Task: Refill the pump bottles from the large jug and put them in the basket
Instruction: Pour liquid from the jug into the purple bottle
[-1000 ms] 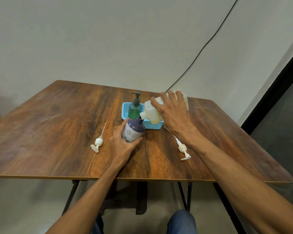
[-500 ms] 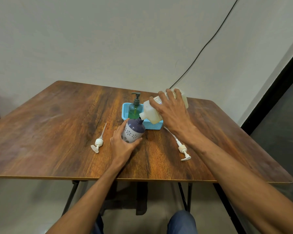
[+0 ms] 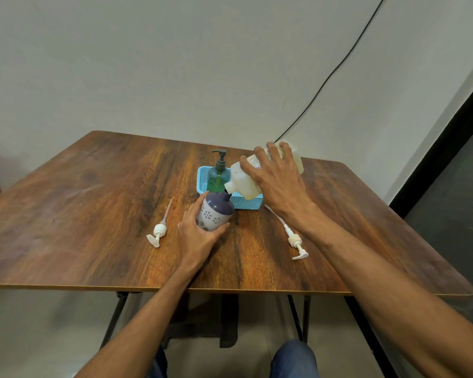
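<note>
My right hand [image 3: 277, 184] grips a cream-coloured large jug [image 3: 243, 184], tipped on its side with its spout right above the open neck of a purple and white flowered bottle [image 3: 215, 212]. My left hand [image 3: 200, 236] holds that bottle, which leans toward the jug in front of the basket. A green pump bottle [image 3: 217, 177] with its dark pump on stands upright in the blue basket [image 3: 202, 181] behind. Two white pump heads lie loose on the table: one pump head [image 3: 159, 231] left of my left hand, another pump head [image 3: 294, 240] under my right forearm.
The wooden table [image 3: 79, 208] ends at a front edge near my body and a right edge by a dark doorway. A black cable [image 3: 325, 80] runs down the wall behind the jug. My knees show below the table.
My right hand has raised the rear of the jug, tilting it more steeply toward the purple bottle's neck. My left hand and the bottle have stayed in place.
</note>
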`<state>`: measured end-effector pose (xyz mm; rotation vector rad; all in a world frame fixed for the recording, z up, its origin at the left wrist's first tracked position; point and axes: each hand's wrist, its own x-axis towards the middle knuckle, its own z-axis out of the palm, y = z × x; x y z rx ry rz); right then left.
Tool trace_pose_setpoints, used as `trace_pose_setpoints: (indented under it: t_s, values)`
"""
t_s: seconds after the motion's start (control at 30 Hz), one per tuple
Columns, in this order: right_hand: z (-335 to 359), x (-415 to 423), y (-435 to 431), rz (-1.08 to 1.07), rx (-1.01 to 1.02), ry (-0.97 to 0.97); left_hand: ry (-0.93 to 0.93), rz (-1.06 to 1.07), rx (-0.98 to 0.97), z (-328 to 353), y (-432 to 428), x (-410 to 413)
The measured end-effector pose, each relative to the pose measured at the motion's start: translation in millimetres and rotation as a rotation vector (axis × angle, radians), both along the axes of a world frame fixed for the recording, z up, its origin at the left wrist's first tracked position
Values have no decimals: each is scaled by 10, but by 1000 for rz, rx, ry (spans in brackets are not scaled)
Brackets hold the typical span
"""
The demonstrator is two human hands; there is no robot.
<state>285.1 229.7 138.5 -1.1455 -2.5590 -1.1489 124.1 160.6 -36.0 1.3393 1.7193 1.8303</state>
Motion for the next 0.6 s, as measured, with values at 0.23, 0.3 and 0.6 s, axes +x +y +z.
trace_pose_setpoints:
  t_s: [0.23,0.3,0.6]
  values:
    - [9,12,-14,-5,-12,2,-2,-4,-7,5,-19,4]
    - [3,19,-11,-7,-5,2,0,-8,-4,24,-39,15]
    - [-39,29,25,6,1,27,-4,1,-9,75,-79,34]
